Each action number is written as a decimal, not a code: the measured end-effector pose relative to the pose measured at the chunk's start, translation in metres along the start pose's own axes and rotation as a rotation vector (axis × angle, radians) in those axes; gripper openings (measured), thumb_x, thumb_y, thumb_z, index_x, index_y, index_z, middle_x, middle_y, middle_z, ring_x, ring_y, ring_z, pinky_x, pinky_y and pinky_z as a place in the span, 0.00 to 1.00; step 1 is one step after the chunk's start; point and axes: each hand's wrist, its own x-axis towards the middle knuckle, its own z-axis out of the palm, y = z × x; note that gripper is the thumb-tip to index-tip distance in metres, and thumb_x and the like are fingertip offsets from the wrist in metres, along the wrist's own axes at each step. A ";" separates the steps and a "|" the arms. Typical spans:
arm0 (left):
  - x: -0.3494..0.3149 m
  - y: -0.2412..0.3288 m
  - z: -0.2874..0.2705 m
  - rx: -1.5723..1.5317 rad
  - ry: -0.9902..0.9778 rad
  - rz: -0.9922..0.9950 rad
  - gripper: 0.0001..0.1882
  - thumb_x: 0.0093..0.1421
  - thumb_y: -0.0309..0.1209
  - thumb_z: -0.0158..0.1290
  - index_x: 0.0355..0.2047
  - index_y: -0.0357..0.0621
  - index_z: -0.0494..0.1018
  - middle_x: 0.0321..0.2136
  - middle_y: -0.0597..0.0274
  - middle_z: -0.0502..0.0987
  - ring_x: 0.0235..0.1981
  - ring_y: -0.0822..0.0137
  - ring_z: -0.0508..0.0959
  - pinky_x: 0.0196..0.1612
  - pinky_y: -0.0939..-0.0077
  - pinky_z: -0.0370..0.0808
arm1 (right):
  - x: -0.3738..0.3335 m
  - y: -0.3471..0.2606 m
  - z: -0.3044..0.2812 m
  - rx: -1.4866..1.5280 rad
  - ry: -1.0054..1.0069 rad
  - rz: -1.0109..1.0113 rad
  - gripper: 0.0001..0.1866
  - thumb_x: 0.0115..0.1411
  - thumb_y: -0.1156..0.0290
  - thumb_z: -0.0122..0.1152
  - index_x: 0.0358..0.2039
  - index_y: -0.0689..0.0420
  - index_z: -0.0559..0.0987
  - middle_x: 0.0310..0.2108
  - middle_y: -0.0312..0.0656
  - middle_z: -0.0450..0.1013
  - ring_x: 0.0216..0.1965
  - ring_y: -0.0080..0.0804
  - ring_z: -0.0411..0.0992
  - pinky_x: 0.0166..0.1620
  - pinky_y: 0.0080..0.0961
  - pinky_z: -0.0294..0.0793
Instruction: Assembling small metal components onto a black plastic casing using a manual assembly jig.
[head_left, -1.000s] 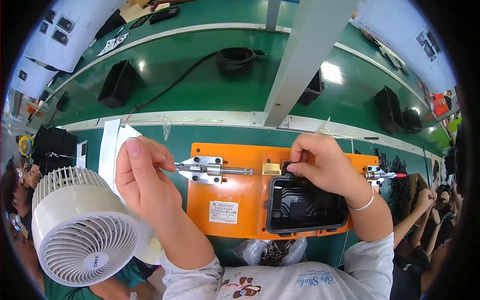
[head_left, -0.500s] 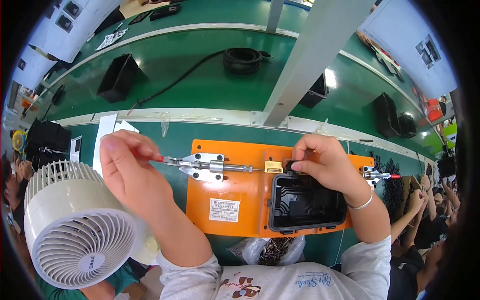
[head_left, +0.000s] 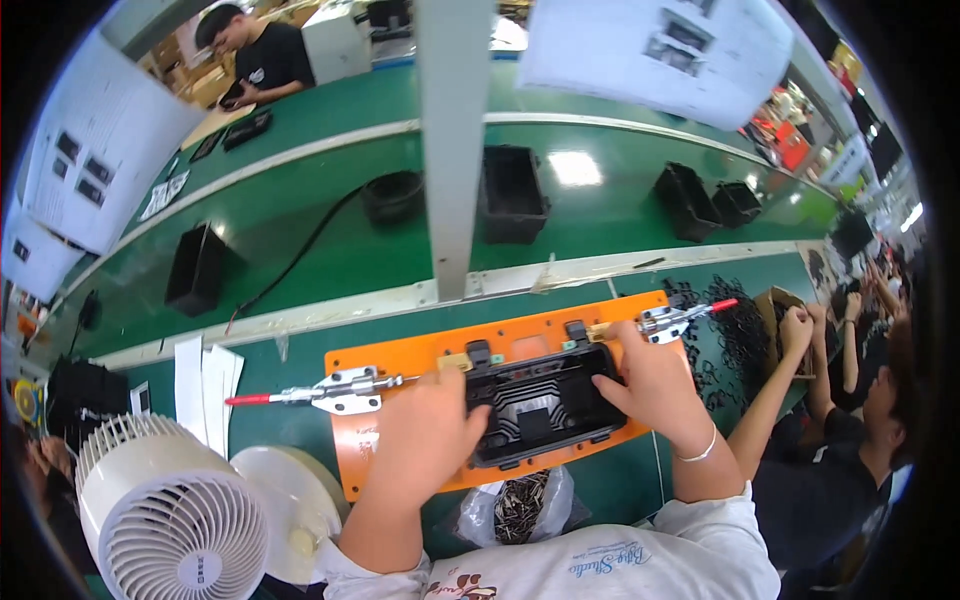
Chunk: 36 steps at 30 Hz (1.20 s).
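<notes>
A black open-topped plastic box (head_left: pixel 545 405) lies in an orange fixture plate (head_left: pixel 350 460). My left hand (head_left: pixel 425 430) grips its left side, thumb over the rim and the other fingers partly hidden. On the right side my right hand (head_left: pixel 655 385) holds it likewise, thumb inside the rim. Two black latches (head_left: pixel 480 352) stand at the box's far edge, with a brass block (head_left: pixel 456 361) beside the left one. The left toggle clamp (head_left: pixel 345 390), with a red handle, points outward to the left. The right toggle clamp (head_left: pixel 672 321) sits just beyond my right hand.
A white fan (head_left: pixel 170 500) stands at the near left. A bag of screws (head_left: pixel 520 508) lies between me and the plate. Black cable-like parts (head_left: pixel 735 330) are heaped to the right, near another person's arm (head_left: pixel 770 400). A metal post (head_left: pixel 455 170) rises beyond the plate.
My left hand has left the left clamp's red handle and moved onto the box's left side. My right hand has shifted from the left latch to the box's right side. The view has swung.
</notes>
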 end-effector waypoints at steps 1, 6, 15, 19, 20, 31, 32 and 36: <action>0.002 -0.002 -0.002 -0.038 -0.014 0.006 0.15 0.49 0.34 0.60 0.25 0.37 0.67 0.20 0.52 0.74 0.20 0.50 0.75 0.24 0.65 0.72 | -0.001 0.002 -0.005 0.024 0.018 -0.039 0.21 0.49 0.70 0.65 0.40 0.59 0.67 0.18 0.47 0.70 0.22 0.48 0.73 0.26 0.39 0.70; -0.017 0.007 -0.031 -0.442 0.178 -0.045 0.11 0.49 0.25 0.60 0.24 0.36 0.67 0.15 0.60 0.71 0.18 0.70 0.73 0.23 0.78 0.69 | 0.010 -0.008 -0.058 0.517 0.061 -0.002 0.16 0.49 0.75 0.59 0.39 0.62 0.69 0.14 0.42 0.66 0.15 0.34 0.65 0.23 0.26 0.64; 0.001 0.008 0.003 -0.683 0.205 0.146 0.11 0.51 0.26 0.62 0.25 0.37 0.70 0.21 0.61 0.72 0.19 0.74 0.72 0.23 0.82 0.69 | 0.158 0.177 -0.070 0.746 0.346 0.652 0.10 0.54 0.73 0.56 0.35 0.65 0.70 0.18 0.43 0.70 0.15 0.29 0.68 0.15 0.26 0.66; 0.008 0.002 0.017 -0.566 0.116 0.093 0.12 0.51 0.28 0.63 0.26 0.37 0.69 0.20 0.59 0.72 0.17 0.71 0.73 0.21 0.80 0.70 | 0.185 0.238 -0.049 0.858 0.247 0.784 0.18 0.56 0.64 0.61 0.37 0.67 0.71 0.30 0.53 0.76 0.29 0.44 0.78 0.27 0.37 0.77; 0.011 0.002 0.019 -0.529 0.116 0.072 0.12 0.51 0.29 0.63 0.26 0.37 0.69 0.21 0.59 0.72 0.17 0.71 0.74 0.21 0.80 0.71 | 0.188 0.249 -0.053 0.751 0.245 0.828 0.21 0.55 0.63 0.63 0.39 0.67 0.70 0.33 0.55 0.76 0.34 0.48 0.78 0.32 0.41 0.78; 0.014 0.002 0.012 -0.468 0.143 0.067 0.11 0.51 0.26 0.63 0.26 0.36 0.71 0.20 0.60 0.72 0.19 0.74 0.73 0.22 0.83 0.70 | 0.175 0.292 -0.056 -0.447 0.262 0.718 0.10 0.53 0.74 0.55 0.36 0.56 0.80 0.41 0.49 0.76 0.45 0.44 0.75 0.51 0.47 0.66; 0.014 0.000 0.011 -0.444 0.150 0.099 0.11 0.50 0.26 0.63 0.26 0.36 0.71 0.20 0.60 0.72 0.19 0.73 0.73 0.22 0.83 0.70 | 0.175 0.286 -0.060 -0.452 0.319 0.688 0.10 0.52 0.74 0.56 0.36 0.57 0.80 0.40 0.50 0.76 0.44 0.45 0.75 0.49 0.46 0.69; 0.014 0.001 0.011 -0.414 0.175 0.170 0.11 0.50 0.27 0.63 0.28 0.35 0.71 0.21 0.60 0.72 0.18 0.72 0.73 0.22 0.83 0.70 | 0.162 0.282 -0.114 -0.410 0.511 0.454 0.06 0.47 0.79 0.56 0.27 0.62 0.78 0.32 0.55 0.75 0.39 0.52 0.74 0.41 0.40 0.74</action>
